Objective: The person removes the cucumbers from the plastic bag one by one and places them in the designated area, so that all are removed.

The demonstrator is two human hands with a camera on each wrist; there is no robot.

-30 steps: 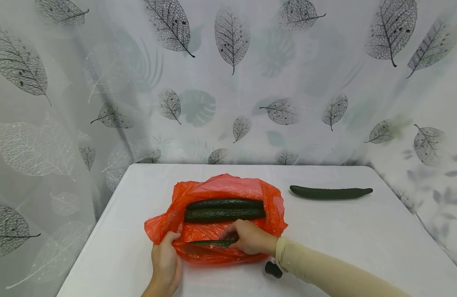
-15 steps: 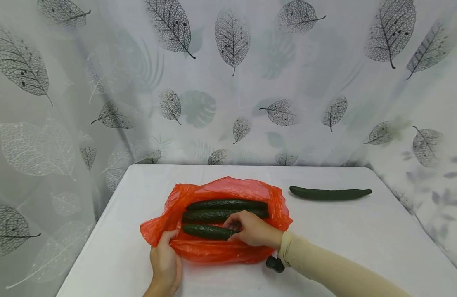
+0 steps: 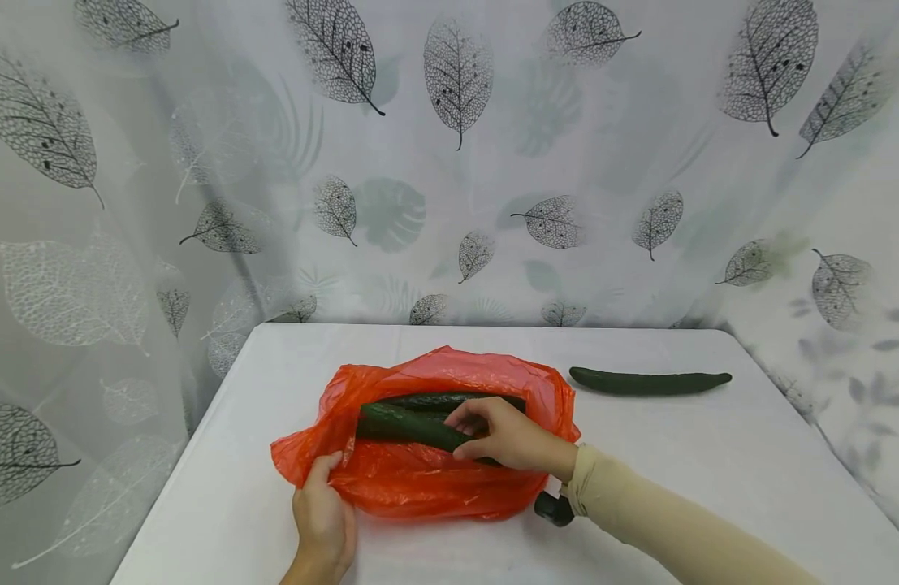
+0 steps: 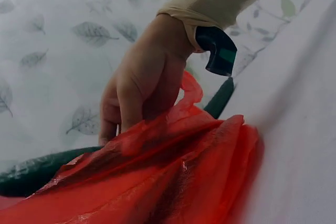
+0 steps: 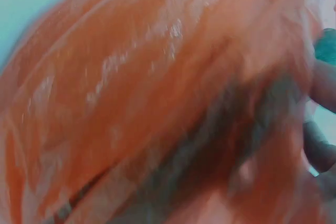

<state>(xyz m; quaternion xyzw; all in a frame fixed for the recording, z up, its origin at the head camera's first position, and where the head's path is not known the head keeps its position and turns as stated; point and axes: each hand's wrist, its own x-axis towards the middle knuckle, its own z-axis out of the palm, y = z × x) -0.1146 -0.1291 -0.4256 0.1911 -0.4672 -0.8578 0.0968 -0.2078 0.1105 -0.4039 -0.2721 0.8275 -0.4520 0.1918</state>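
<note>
A red plastic bag (image 3: pixel 434 487) lies on the white table with its mouth spread. My left hand (image 3: pixel 323 520) grips the bag's left edge. Inside the bag, my right hand (image 3: pixel 518 439) holds a cucumber (image 3: pixel 412 426) near its right end, with the left end tilted up. Behind it, another cucumber (image 3: pixel 449 400) lies in the bag; the held one partly covers what is there. In the left wrist view the right hand (image 4: pixel 149 74) reaches down behind the bag's red folds (image 4: pixel 157 182). The bag film (image 5: pixel 131 77) fills most of the blurred right wrist view.
A loose cucumber (image 3: pixel 650 383) lies on the table (image 3: pixel 712 455) to the right of the bag. A black device (image 3: pixel 554 509) sits under the right wrist. Behind the table hangs a leaf-patterned curtain (image 3: pixel 493 179).
My right hand has raised the cucumber from the bag's near side, moving it up and back over the others. The left hand has kept its hold on the bag and shifted slightly left.
</note>
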